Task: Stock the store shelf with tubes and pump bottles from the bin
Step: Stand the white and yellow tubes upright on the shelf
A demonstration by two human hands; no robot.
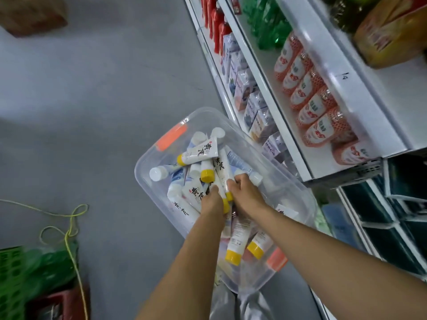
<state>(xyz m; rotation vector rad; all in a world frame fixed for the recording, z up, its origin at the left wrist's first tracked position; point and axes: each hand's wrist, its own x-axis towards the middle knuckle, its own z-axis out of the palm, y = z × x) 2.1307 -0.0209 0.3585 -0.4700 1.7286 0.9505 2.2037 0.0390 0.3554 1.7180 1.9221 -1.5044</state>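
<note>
Head view: both hands, left (pixel 213 202) and right (pixel 246 192), grip tubes (pixel 223 179) (yellow-capped) in bin (pixel 147 158).

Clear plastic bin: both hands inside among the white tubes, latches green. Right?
Not quite. The head view shows the clear plastic bin has orange latches, not green. Both the left hand and right hand are inside among the white tubes.

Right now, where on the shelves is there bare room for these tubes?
Bare white shelf board lies between the orange-netted bottles and the front rail. The carton row below looks packed. Both hands, left and right, are in the crowded bin.
</note>
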